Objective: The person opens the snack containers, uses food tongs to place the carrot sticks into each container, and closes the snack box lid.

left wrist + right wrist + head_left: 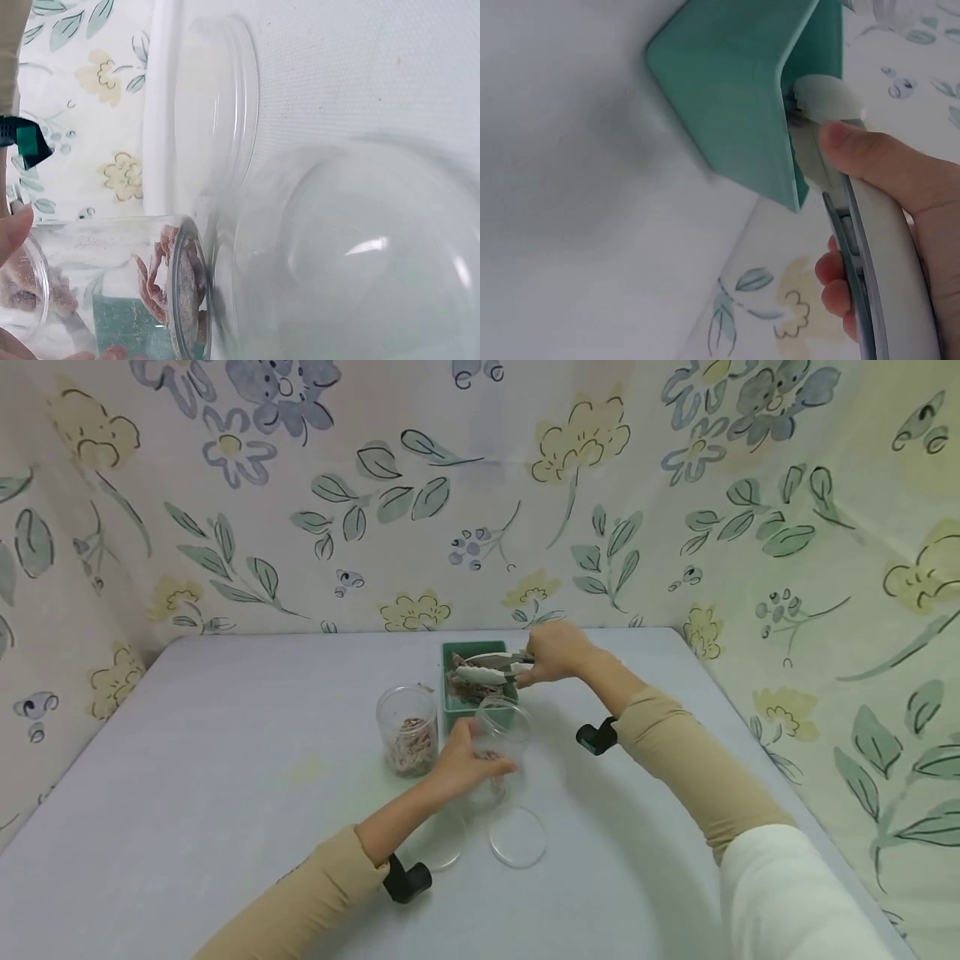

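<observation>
Tongs [483, 675] in right hand [557, 652], fingers wrapped round the handles; tips down in green container [454, 715] among reddish-brown strips [482, 692], mid-width, by worktop's [255, 735] far edge. Can't tell if tips grip any. Left hand [461, 766] curled round clear jar [506, 727], just on the container's near side; can't tell if its base touches the worktop. Second jar [405, 714], part-filled with strips, stands just left; two clear lids [517, 837] lie nearer the wearer.

Left wrist cam: strips bunched at held jar's base. Right wrist cam: thumb on the upper handle, container's outer wall.

Room: wide stretch from second jar to left edge; right side narrower, crossed by right forearm [667, 743]. Patterned cloth [495, 510] behind far edge.
</observation>
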A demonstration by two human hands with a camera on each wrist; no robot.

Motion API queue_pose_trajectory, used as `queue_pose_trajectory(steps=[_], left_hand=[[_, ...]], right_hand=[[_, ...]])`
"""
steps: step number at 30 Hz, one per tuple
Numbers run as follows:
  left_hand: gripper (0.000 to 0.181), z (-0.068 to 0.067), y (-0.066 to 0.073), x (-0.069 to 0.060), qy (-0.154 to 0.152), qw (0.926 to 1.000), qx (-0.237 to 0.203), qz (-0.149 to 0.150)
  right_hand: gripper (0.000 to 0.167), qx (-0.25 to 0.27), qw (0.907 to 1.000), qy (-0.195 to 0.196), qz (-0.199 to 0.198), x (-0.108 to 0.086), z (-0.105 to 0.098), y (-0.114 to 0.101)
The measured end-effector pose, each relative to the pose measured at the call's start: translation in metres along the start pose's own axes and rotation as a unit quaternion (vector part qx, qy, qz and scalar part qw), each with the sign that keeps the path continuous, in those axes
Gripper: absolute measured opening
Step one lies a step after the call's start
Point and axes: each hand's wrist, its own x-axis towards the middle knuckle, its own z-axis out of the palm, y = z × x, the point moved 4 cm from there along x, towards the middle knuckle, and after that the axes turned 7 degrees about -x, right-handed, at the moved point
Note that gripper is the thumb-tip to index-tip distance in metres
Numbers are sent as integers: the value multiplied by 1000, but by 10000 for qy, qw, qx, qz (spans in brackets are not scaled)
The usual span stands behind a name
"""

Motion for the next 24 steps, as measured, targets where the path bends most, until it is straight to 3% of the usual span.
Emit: queue_pose_trajectory(steps=[7, 15, 18, 24], left_hand=[[75, -4, -2, 2, 98, 9988, -250, -410], [81, -5, -4, 4, 264, 9973, -360, -588], [81, -7, -5, 4, 348, 9967, -367, -631], [82, -8, -5, 3, 360, 9961, -440, -669]], right_hand=[[55, 1040, 9939, 89, 366, -27, -12, 21], [43, 2303, 9724, 266, 251, -65, -29, 33], [36, 2395, 9707, 215, 47, -77, -32, 32], [30, 2012, 9789, 25, -368, -95, -36, 24]])
